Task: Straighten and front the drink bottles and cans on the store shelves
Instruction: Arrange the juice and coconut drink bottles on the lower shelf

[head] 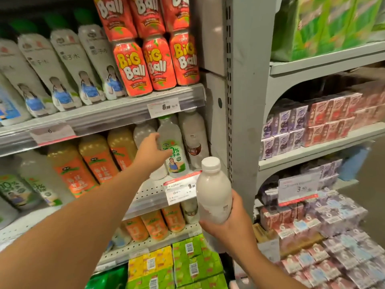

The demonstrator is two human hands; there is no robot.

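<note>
Where labels show, "BiG Ball" bottles (161, 63).

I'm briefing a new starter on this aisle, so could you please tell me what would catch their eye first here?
Probably the white bottle held upright in the right hand, low and in front of the grey shelf post. Next, the left hand reaching to the middle shelf, its fingers at a clear coconut-water bottle. Above, the bright orange Big Ball bottles stand out.
</note>
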